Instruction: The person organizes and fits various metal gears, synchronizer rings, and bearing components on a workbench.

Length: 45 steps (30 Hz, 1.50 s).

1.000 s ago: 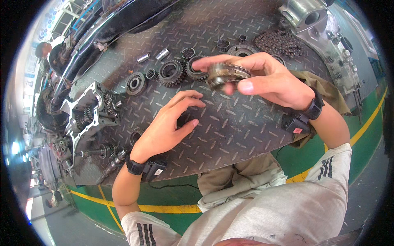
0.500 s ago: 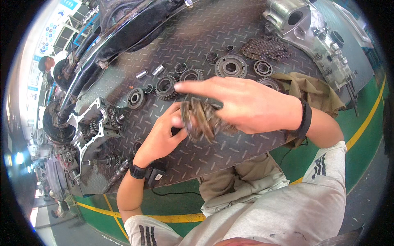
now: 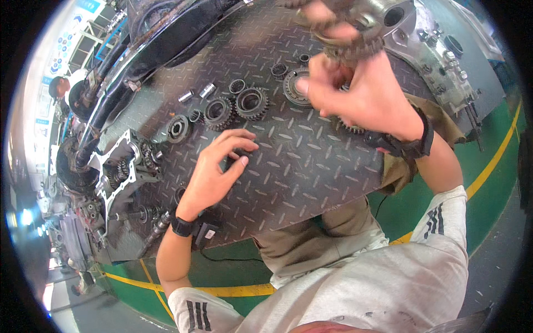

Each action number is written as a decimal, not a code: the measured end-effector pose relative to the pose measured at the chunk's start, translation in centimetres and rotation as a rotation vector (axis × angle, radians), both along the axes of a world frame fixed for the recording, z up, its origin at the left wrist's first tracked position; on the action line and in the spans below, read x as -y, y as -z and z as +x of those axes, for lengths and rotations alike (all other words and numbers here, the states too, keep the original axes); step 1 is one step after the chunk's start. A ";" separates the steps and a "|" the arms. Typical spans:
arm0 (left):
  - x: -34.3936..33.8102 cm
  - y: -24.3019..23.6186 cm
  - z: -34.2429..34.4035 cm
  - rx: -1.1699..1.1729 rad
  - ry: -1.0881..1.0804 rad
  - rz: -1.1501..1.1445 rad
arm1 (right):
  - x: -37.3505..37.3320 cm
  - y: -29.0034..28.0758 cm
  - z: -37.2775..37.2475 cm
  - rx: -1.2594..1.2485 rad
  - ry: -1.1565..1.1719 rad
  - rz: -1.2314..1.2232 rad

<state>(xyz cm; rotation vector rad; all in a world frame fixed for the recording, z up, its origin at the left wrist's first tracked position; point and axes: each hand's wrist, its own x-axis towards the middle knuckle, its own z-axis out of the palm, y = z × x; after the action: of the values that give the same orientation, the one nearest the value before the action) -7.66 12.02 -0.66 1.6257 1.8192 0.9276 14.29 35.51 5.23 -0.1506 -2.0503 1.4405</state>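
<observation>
My right hand [image 3: 369,91] is raised toward the far right and grips a gear cluster [image 3: 355,49], blurred by motion. Part of the cluster is cut off by the top edge. Below that hand, a large ring gear [image 3: 297,87] lies on the table, partly covered by my fingers. My left hand [image 3: 214,169] hovers over the near side of the table with its fingers curved apart and nothing in them. Two toothed gears, one left [image 3: 219,113] and one right [image 3: 251,104], lie just beyond it.
On the diamond-plate steel table [image 3: 288,183] a bearing ring [image 3: 178,129] and small sleeves [image 3: 207,90] lie in a row. An open gearbox housing [image 3: 119,172] and shafts [image 3: 158,227] stand left. A large casing [image 3: 433,66] and brown cloth [image 3: 397,166] are right.
The gear cluster has gone from between both hands up to the far right in my right hand. My left hand has let go of it and stayed low on the left.
</observation>
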 end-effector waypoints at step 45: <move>2.9 0.4 -0.2 0.103 -0.028 0.240 | 4.7 -1.3 -2.6 0.927 -0.544 -0.038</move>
<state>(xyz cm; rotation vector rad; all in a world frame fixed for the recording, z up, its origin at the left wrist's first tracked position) -7.83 9.09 -1.08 1.6617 1.7182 1.2588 11.74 30.86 6.57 -0.3468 -2.9684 1.9744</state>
